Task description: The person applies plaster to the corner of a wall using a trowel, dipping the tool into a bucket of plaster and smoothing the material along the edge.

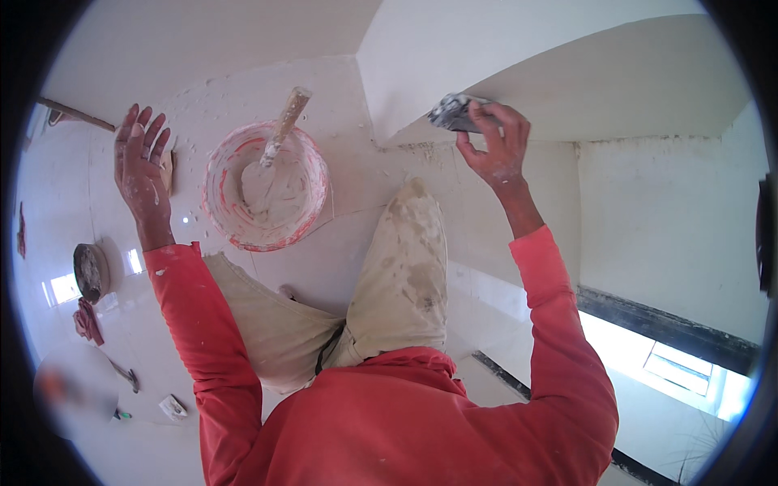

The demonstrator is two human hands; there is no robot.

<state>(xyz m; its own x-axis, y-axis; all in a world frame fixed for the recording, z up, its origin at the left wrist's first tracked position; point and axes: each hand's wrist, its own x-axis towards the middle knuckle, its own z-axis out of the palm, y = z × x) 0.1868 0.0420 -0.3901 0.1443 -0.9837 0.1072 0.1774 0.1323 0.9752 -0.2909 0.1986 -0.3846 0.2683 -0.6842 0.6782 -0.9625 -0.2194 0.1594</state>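
Note:
My right hand [498,142] grips a dark, putty-smeared scraper [454,112] at the lower edge of the white wall's curved part [567,65]. My left hand [142,162] is raised at the left with fingers apart and nothing in it, over or beside a small tan object [167,172] that it partly hides. Between my hands stands a red-rimmed bucket [219,202] with pale paste inside, and a paste-coated stick tool [288,117] leans in it with its handle up.
At the left on the tiled floor [162,324] lie a dark round container [91,271], a maroon cloth [89,322], a small tool [126,374] and a small pale item [173,407]. A long stick [77,109] is at upper left. A dark ledge [664,324] runs at the right.

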